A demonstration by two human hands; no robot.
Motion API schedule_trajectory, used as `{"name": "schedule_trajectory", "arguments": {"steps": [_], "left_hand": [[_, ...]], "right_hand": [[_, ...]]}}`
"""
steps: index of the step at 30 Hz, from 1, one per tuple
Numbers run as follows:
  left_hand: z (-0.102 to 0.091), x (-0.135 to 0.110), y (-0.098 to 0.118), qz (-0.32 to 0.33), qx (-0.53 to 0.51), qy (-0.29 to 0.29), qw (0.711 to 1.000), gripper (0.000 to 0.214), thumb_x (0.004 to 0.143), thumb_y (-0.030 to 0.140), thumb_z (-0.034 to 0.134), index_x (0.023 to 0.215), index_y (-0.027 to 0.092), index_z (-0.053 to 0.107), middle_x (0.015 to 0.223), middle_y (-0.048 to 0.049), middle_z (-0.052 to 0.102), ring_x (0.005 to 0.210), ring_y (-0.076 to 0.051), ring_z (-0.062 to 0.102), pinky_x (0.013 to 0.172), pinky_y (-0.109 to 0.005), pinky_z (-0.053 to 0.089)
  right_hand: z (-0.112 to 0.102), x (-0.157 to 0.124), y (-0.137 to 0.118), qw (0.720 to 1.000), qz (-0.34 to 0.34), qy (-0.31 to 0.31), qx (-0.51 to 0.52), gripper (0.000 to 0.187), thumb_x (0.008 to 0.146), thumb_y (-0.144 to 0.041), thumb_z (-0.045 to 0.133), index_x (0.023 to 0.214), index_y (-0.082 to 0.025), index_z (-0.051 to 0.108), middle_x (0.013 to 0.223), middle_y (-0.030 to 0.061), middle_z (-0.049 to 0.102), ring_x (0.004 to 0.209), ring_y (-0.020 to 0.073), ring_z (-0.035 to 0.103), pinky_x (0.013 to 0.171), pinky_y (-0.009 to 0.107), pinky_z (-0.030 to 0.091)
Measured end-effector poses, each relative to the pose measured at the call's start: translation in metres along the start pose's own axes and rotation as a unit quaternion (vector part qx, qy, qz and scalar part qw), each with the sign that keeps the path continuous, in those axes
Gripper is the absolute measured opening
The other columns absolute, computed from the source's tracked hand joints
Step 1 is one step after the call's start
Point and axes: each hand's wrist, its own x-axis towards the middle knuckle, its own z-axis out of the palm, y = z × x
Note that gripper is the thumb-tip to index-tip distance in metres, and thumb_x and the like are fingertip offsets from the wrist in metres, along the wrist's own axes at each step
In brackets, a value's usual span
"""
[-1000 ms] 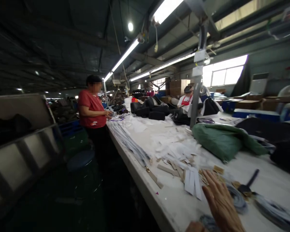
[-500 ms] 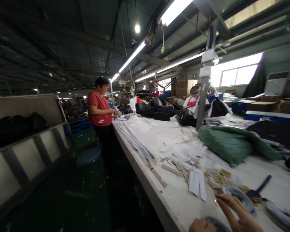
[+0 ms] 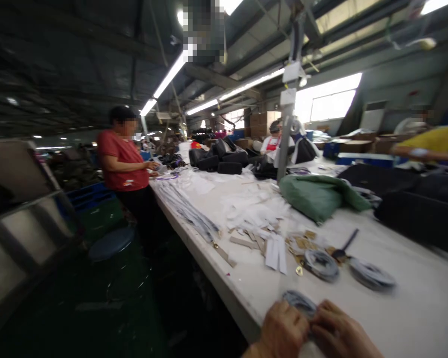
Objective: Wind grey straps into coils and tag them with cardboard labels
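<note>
Grey, strap-like material lies wound in a small coil [image 3: 296, 300] close to the near edge of the white table [image 3: 414, 311], right where my hands meet. My left hand [image 3: 283, 325] and my right hand [image 3: 339, 325] are both curled closed on its near side, fingers bent inward and almost touching; exactly which bit my fingertips pinch I cannot tell, for the blur and my own knuckles cover it. Just beyond sits a little gold-coloured fitting [image 3: 299, 271], and beside that a second coil [image 3: 323, 265], with a third coil [image 3: 372, 274] off to its right. A dark tool with a thin handle [image 3: 349, 241] lies between and behind those two. Behind the fitting and to its left are white strips [image 3: 276, 252], next to a scatter of tan pieces [image 3: 305, 242]. Long grey straps [image 3: 188, 209] run along the left side of the table, while a green cloth bundle [image 3: 311, 196] rests near the metal post [image 3: 284, 144]. Farther out, a person in a red top [image 3: 121, 154] stands at the left edge, arms bent over the tabletop, with a blue stool [image 3: 112, 243] nearby on the floor.
</note>
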Motion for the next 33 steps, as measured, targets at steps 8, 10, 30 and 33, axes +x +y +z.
{"name": "schedule_trajectory", "arguments": {"steps": [8, 10, 30, 33], "left_hand": [[-0.038, 0.019, -0.020, 0.050, -0.074, -0.060, 0.994, 0.016, 0.094, 0.019, 0.048, 0.090, 0.019, 0.064, 0.074, -0.0032, 0.063, 0.068, -0.021, 0.061, 0.059, -0.033, 0.050], [-0.038, 0.018, -0.021, 0.061, -0.073, -0.055, 0.994, 0.019, 0.095, 0.020, 0.045, 0.088, 0.019, 0.063, 0.073, -0.0035, 0.061, 0.067, -0.021, 0.060, 0.059, -0.034, 0.048], [-0.040, 0.022, -0.018, 0.052, -0.049, 0.017, 0.997, 0.023, 0.094, 0.018, 0.038, 0.091, 0.019, 0.061, 0.076, -0.0043, 0.065, 0.070, -0.019, 0.064, 0.062, -0.029, 0.052], [-0.043, 0.022, -0.014, -0.002, -0.072, 0.059, 0.996, 0.022, 0.094, 0.020, 0.040, 0.099, 0.018, 0.061, 0.082, -0.0054, 0.067, 0.074, -0.018, 0.065, 0.066, -0.029, 0.053]], "right_hand": [[-0.016, -0.010, -0.037, 0.998, 0.006, -0.012, -0.065, 0.030, 0.076, -0.022, 0.072, 0.106, -0.022, 0.070, 0.107, 0.0081, 0.065, 0.099, 0.0221, 0.058, 0.089, 0.035, 0.049], [-0.019, -0.010, -0.036, 0.992, -0.015, -0.022, -0.127, 0.026, 0.081, -0.024, 0.069, 0.107, -0.023, 0.070, 0.106, 0.0075, 0.065, 0.095, 0.0218, 0.058, 0.088, 0.036, 0.047], [-0.027, -0.012, -0.027, 0.970, 0.161, 0.162, 0.080, 0.013, 0.083, -0.025, 0.064, 0.088, -0.019, 0.074, 0.078, 0.0030, 0.070, 0.062, 0.0142, 0.063, 0.061, 0.025, 0.050], [-0.063, -0.001, -0.013, 0.955, 0.203, 0.216, 0.016, 0.016, 0.085, -0.028, 0.061, 0.085, -0.019, 0.074, 0.074, 0.0030, 0.070, 0.064, 0.0163, 0.063, 0.063, 0.028, 0.049]]}}
